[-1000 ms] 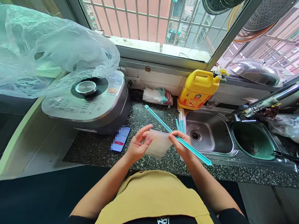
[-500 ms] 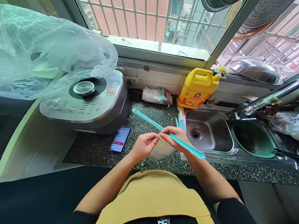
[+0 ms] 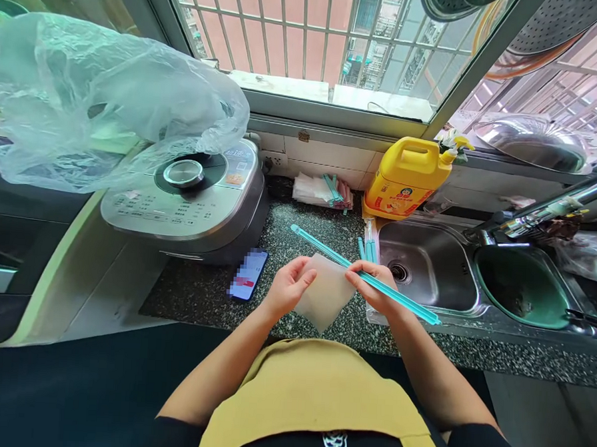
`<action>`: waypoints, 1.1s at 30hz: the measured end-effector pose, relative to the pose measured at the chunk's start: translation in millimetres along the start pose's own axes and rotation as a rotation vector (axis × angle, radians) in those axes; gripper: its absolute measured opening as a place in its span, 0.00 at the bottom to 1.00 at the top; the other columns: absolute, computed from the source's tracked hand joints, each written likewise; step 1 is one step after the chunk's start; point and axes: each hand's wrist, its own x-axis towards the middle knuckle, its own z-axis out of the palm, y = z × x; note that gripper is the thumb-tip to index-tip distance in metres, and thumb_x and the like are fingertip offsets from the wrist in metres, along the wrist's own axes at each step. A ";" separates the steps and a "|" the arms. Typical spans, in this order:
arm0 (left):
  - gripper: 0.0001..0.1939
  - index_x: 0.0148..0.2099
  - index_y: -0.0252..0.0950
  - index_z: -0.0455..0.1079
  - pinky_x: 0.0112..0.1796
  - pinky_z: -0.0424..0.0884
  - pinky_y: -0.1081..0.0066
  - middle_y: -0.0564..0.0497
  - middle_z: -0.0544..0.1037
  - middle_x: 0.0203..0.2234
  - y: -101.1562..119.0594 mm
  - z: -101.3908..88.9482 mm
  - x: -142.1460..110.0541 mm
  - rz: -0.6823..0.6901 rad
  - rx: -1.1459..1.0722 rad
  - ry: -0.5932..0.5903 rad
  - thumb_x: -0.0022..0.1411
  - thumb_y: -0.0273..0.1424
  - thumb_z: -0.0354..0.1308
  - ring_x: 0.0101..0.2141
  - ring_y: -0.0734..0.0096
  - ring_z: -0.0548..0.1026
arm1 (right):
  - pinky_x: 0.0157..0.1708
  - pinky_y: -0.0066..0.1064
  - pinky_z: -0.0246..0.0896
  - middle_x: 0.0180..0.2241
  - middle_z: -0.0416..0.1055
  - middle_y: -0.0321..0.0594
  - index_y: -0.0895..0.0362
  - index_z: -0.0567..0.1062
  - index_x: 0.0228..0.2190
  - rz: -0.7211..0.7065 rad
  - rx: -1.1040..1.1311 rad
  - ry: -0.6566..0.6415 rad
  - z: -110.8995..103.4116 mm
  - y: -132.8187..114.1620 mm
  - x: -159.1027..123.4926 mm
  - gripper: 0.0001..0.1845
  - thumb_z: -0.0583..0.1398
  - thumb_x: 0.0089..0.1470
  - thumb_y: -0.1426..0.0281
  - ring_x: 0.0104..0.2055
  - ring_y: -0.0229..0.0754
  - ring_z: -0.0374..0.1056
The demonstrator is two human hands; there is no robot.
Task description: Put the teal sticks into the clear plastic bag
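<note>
A small translucent plastic bag (image 3: 325, 295) is stretched flat between my two hands over the speckled counter (image 3: 322, 235). My left hand (image 3: 288, 288) pinches its left top corner. My right hand (image 3: 378, 287) pinches the right top corner and also grips a long teal sealing stick (image 3: 360, 273), which runs from the upper left down to the lower right across the bag's top edge. More teal sticks (image 3: 368, 250) lie by the sink's left rim.
A rice cooker (image 3: 189, 201) under a large clear plastic bag (image 3: 105, 100) stands at left, a phone (image 3: 248, 283) in front of it. A yellow detergent jug (image 3: 405, 179) and a pack of bags (image 3: 320, 190) sit by the wall. The steel sink (image 3: 428, 274) holds a green basin (image 3: 522, 288).
My hands have drawn apart, spreading the small bag flat where it was bunched half a second ago. The teal stick has shifted a little to the right with my right hand.
</note>
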 end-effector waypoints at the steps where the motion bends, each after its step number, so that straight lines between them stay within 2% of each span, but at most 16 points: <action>1: 0.14 0.32 0.33 0.74 0.27 0.63 0.76 0.51 0.74 0.24 -1.1 -0.4 -0.1 -0.028 0.002 -0.010 0.49 0.39 0.63 0.25 0.72 0.69 | 0.22 0.26 0.55 0.19 0.68 0.35 0.57 0.73 0.22 0.005 0.008 -0.004 -0.5 0.4 -0.9 0.11 0.59 0.49 0.63 0.21 0.35 0.61; 3: 0.15 0.28 0.32 0.73 0.25 0.61 0.76 0.52 0.72 0.20 -1.6 -2.1 0.2 -0.068 0.004 0.002 0.48 0.41 0.63 0.23 0.74 0.67 | 0.21 0.25 0.54 0.18 0.67 0.34 0.57 0.73 0.22 0.016 0.027 -0.012 -1.8 1.4 -2.8 0.13 0.60 0.48 0.60 0.21 0.35 0.60; 8: 0.17 0.28 0.32 0.74 0.26 0.63 0.76 0.53 0.73 0.21 3.2 -7.1 5.9 -0.091 -0.053 0.031 0.45 0.43 0.65 0.23 0.75 0.67 | 0.18 0.25 0.50 0.15 0.62 0.32 0.56 0.70 0.22 0.046 0.090 0.035 0.0 7.8 -9.3 0.18 0.60 0.47 0.53 0.18 0.34 0.55; 14: 0.17 0.24 0.32 0.72 0.24 0.59 0.77 0.54 0.71 0.18 2.2 -7.7 21.1 -0.086 -0.061 0.056 0.43 0.42 0.66 0.20 0.78 0.63 | 0.20 0.27 0.51 0.16 0.62 0.33 0.56 0.69 0.20 0.036 0.124 0.039 9.6 10.3 -16.2 0.20 0.59 0.48 0.52 0.20 0.35 0.55; 19: 0.17 0.23 0.31 0.71 0.22 0.57 0.77 0.55 0.70 0.16 1.7 -5.5 27.5 -0.136 -0.064 0.008 0.41 0.41 0.66 0.19 0.79 0.62 | 0.18 0.26 0.48 0.14 0.57 0.30 0.56 0.67 0.18 0.064 0.160 0.077 14.5 10.8 -18.8 0.21 0.60 0.47 0.52 0.18 0.32 0.51; 23: 0.17 0.23 0.31 0.71 0.22 0.57 0.77 0.55 0.70 0.16 -0.1 -6.2 28.3 -0.120 -0.086 0.073 0.40 0.41 0.66 0.19 0.79 0.62 | 0.18 0.27 0.48 0.15 0.59 0.31 0.56 0.68 0.21 0.055 0.218 0.096 15.4 12.9 -19.4 0.22 0.58 0.46 0.49 0.18 0.33 0.51; 25: 0.16 0.24 0.31 0.71 0.22 0.57 0.77 0.55 0.70 0.16 -0.4 -7.0 28.9 -0.115 -0.066 0.071 0.41 0.41 0.66 0.19 0.79 0.62 | 0.18 0.27 0.48 0.15 0.59 0.31 0.56 0.68 0.20 0.048 0.207 0.105 16.1 13.3 -19.2 0.21 0.59 0.46 0.50 0.18 0.33 0.52; 30: 0.17 0.22 0.32 0.70 0.23 0.55 0.77 0.56 0.68 0.15 1.3 -6.0 30.1 -0.116 -0.021 0.006 0.41 0.41 0.66 0.19 0.79 0.61 | 0.19 0.27 0.47 0.15 0.55 0.30 0.56 0.65 0.18 0.053 0.119 0.155 19.2 12.0 -18.2 0.16 0.58 0.49 0.60 0.18 0.33 0.50; 33: 0.19 0.22 0.32 0.68 0.23 0.53 0.77 0.56 0.66 0.15 0.2 -4.1 29.5 -0.118 -0.044 0.018 0.41 0.44 0.66 0.19 0.80 0.60 | 0.19 0.27 0.47 0.16 0.55 0.30 0.56 0.65 0.18 0.015 0.138 0.147 18.5 12.1 -18.3 0.15 0.58 0.49 0.61 0.19 0.33 0.50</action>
